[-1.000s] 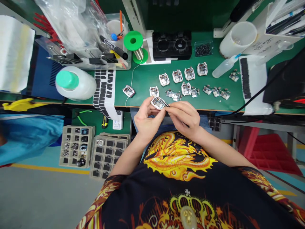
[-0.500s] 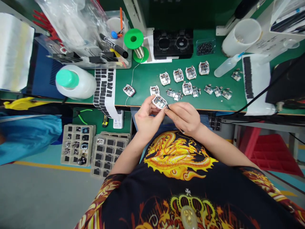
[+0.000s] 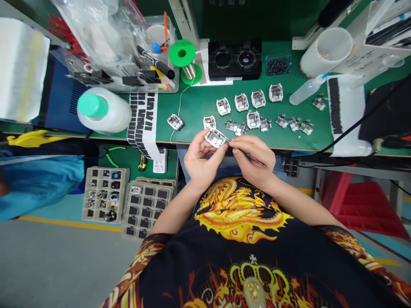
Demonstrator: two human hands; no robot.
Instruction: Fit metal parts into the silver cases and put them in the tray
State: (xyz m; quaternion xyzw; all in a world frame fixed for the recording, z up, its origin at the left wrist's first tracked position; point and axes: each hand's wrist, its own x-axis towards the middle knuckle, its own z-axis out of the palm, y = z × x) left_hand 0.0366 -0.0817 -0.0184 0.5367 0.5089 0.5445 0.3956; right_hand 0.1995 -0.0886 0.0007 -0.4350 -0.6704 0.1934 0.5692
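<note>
My left hand (image 3: 202, 164) grips a white watch case (image 3: 215, 138) with a circuit board inside, its open side facing up. Tweezers (image 3: 255, 159) rest in the closed fingers of my right hand (image 3: 255, 160); their tip is at the right edge of the case. Just beyond the held case lies another white watch case (image 3: 209, 122) on the green bench. Several more cases, such as one (image 3: 241, 102) in the back row, sit behind it. Loose circuit boards (image 3: 236, 128) lie to the right of them, and a dark-edged case (image 3: 175, 122) is off to the left.
A solder spool (image 3: 182, 53), a white bottle with a green cap (image 3: 104, 110) and a strip of black pads (image 3: 143, 124) stand left. A squeeze bottle (image 3: 305, 91) and a tub of screws (image 3: 278, 65) are right. Compartment trays (image 3: 147, 207) sit below the bench; a person's blue sleeve (image 3: 41, 184) shows left.
My right hand has turned, so the tweezers lie flatter and more of their shaft shows. The held case has tilted slightly. The whole view has shifted a little.
</note>
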